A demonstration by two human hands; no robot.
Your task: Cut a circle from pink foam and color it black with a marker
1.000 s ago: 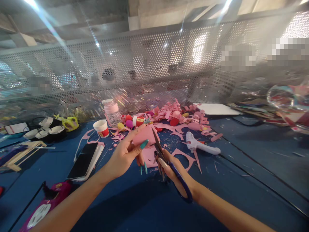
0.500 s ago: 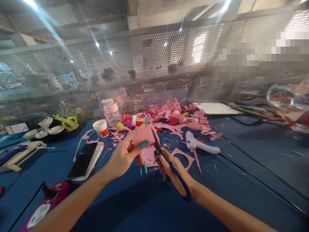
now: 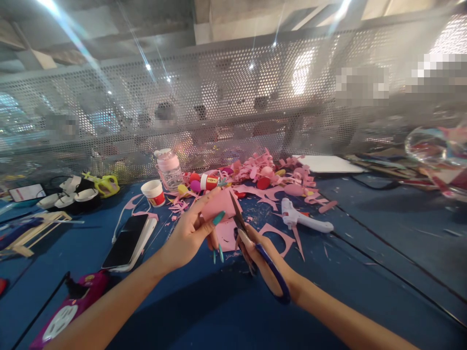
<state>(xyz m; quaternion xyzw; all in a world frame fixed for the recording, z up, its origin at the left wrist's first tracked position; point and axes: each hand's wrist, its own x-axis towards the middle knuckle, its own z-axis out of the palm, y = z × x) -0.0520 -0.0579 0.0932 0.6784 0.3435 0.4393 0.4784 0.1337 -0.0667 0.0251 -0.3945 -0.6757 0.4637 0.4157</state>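
Between the thumb and fingers of my left hand is a curled piece of pink sheet, raised above the table. My right hand grips a pair of scissors with dark blue handles. Their blades point up and away, meeting the right edge of the pink piece. Whether the blades are parted is hard to make out. Below the hands lies another flat pink sheet, partly hidden by my fingers. To its right rests a pink offcut with a round hole.
A white glue gun lies on the right, its black cord trailing off. Behind is a heap of pink scraps. A paper cup, a clear bottle, a phone and a purple power strip are on the left.
Almost nothing differs. Both hands, the pink piece and the scissors keep nearly the same place, with only a slight shift of the whole view.
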